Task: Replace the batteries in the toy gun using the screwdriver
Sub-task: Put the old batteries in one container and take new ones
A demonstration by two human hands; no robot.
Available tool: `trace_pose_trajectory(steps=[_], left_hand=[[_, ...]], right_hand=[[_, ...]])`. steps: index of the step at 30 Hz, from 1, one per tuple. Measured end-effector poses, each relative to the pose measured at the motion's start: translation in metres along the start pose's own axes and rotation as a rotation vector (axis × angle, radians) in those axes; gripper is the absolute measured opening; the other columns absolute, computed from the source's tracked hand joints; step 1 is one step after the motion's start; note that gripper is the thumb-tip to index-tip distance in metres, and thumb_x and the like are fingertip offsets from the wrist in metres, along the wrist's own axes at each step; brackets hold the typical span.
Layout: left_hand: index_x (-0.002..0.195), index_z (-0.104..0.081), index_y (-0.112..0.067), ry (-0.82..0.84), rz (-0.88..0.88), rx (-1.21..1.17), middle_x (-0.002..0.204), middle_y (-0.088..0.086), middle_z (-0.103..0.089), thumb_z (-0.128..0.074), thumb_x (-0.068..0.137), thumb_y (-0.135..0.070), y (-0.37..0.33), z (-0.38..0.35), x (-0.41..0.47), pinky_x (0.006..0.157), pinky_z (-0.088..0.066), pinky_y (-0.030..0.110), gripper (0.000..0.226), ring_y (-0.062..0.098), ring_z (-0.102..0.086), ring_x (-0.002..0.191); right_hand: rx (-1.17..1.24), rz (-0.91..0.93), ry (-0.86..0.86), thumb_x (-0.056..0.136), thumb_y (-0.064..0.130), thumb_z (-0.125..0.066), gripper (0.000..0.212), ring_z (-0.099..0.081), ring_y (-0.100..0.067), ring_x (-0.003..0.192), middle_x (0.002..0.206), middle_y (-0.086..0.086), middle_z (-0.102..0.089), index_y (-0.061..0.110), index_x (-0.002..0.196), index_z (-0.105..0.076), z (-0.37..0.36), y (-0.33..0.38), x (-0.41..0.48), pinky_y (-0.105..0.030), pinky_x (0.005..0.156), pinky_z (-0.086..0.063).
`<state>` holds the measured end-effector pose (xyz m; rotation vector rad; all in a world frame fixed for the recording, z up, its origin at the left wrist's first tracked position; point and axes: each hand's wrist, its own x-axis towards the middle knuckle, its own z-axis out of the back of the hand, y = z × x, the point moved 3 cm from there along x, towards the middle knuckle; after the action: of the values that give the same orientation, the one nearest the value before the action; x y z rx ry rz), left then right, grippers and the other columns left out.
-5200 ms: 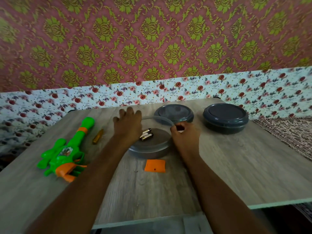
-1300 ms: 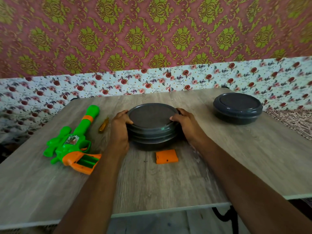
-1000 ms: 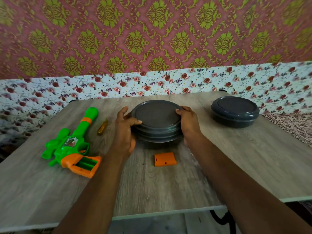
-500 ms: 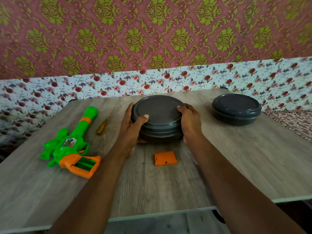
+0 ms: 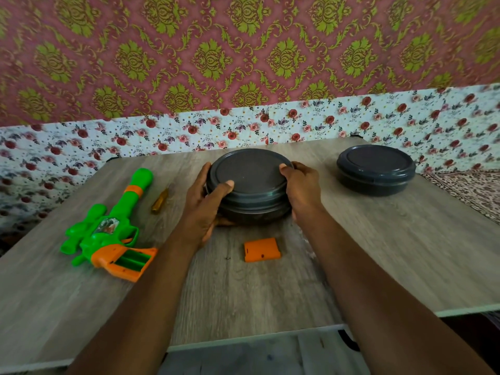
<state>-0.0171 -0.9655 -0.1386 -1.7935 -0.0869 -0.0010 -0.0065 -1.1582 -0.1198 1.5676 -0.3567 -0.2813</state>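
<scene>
Lidded dark containers, two: centre container (image 5: 249, 185), its sides clasped by curled left hand (image 5: 201, 209) and right hand (image 5: 303, 190), thumbs on the lid rim; second container (image 5: 376, 169), upper right. Toy gun (image 5: 108, 228), one — left of centre, flat on the table (image 5: 378, 253), long axis diagonal, muzzle toward upper right. Screwdriver (image 5: 159, 200), one, beside its barrel. Orange cover (image 5: 262, 249), one — lower centre.
</scene>
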Motion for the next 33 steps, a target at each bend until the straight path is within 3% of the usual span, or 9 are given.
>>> trace_pose_trajectory(steps=[5,9,12,14,16,18,20,28,33], left_hand=[[0.157,-0.031,-0.036,-0.028,-0.010,0.030,0.152,-0.003,-0.045,-0.070,0.094,-0.022,0.000,0.000,0.000,0.074,-0.062,0.057,0.075,0.027,-0.054,0.127],[0.150,-0.034,-0.039,-0.024,-0.031,0.028,0.145,-0.003,-0.050,-0.077,0.086,-0.038,-0.003,-0.009,-0.008,0.074,-0.064,0.048,0.076,0.025,-0.058,0.125],[0.145,-0.035,-0.041,0.045,0.001,-0.069,0.139,-0.007,-0.054,-0.086,0.074,-0.034,-0.004,-0.023,-0.016,0.073,-0.062,0.057,0.088,0.024,-0.063,0.116],[0.144,-0.037,-0.039,0.042,-0.021,-0.079,0.137,-0.007,-0.056,-0.086,0.075,-0.025,-0.004,-0.026,-0.017,0.070,-0.061,0.059,0.085,0.025,-0.065,0.113],[0.143,-0.040,-0.037,0.049,-0.006,-0.093,0.136,-0.005,-0.058,-0.082,0.082,-0.019,-0.005,-0.024,-0.015,0.070,-0.060,0.061,0.076,0.028,-0.066,0.113],[0.141,-0.043,-0.035,0.071,0.032,-0.105,0.134,-0.002,-0.060,-0.078,0.085,-0.017,-0.004,-0.019,-0.014,0.070,-0.060,0.062,0.068,0.032,-0.068,0.111],[0.140,-0.044,-0.033,0.074,0.056,-0.107,0.133,0.000,-0.060,-0.077,0.086,-0.016,-0.004,-0.017,-0.014,0.069,-0.059,0.061,0.065,0.035,-0.068,0.109],[0.141,-0.043,-0.030,0.082,0.081,-0.122,0.137,0.004,-0.058,-0.077,0.086,-0.017,-0.003,-0.015,-0.013,0.070,-0.059,0.062,0.066,0.038,-0.066,0.114],[0.141,-0.042,-0.028,0.071,0.097,-0.136,0.134,0.004,-0.057,-0.076,0.086,-0.014,-0.004,-0.016,-0.016,0.069,-0.059,0.061,0.066,0.038,-0.064,0.113]], right_hand=[[-0.005,0.008,-0.024,0.097,0.033,-0.061,0.017,-0.069,-0.022,0.098,0.102,0.000,-0.074,0.021,0.100,-0.073,0.001,-0.001,0.000,-0.043,0.093,-0.058],[0.056,-0.036,-0.150,0.101,0.039,-0.056,0.032,-0.063,-0.022,0.106,0.119,-0.005,-0.065,0.018,0.124,-0.062,0.003,-0.006,-0.004,-0.034,0.083,-0.053],[0.062,-0.079,-0.131,0.102,0.042,-0.052,0.039,-0.059,-0.023,0.105,0.125,-0.007,-0.059,0.019,0.133,-0.052,-0.002,-0.011,-0.009,-0.037,0.083,-0.052],[0.107,-0.128,-0.031,0.095,0.045,-0.059,0.049,-0.060,-0.025,0.111,0.128,-0.005,-0.059,0.024,0.138,-0.049,-0.006,-0.012,-0.009,-0.043,0.093,-0.055],[0.138,-0.175,0.061,0.074,0.058,-0.071,0.070,-0.063,-0.028,0.113,0.128,-0.002,-0.063,0.031,0.136,-0.052,-0.008,-0.009,-0.005,-0.049,0.098,-0.055],[0.130,-0.216,0.080,0.054,0.071,-0.075,0.089,-0.066,-0.030,0.113,0.127,-0.002,-0.067,0.034,0.133,-0.058,-0.007,-0.019,0.012,-0.051,0.101,-0.053],[0.126,-0.250,0.077,0.047,0.073,-0.077,0.099,-0.067,-0.032,0.111,0.124,-0.004,-0.070,0.029,0.134,-0.060,-0.005,-0.030,0.029,-0.052,0.101,-0.053],[0.117,-0.195,0.103,0.085,0.048,-0.075,0.063,-0.067,-0.031,0.110,0.124,-0.008,-0.070,0.018,0.138,-0.058,-0.001,-0.008,0.011,-0.050,0.102,-0.054],[0.105,-0.181,0.089,0.069,0.058,-0.076,0.077,-0.068,-0.031,0.109,0.123,-0.007,-0.070,0.021,0.135,-0.061,-0.003,-0.009,0.010,-0.050,0.100,-0.055]])
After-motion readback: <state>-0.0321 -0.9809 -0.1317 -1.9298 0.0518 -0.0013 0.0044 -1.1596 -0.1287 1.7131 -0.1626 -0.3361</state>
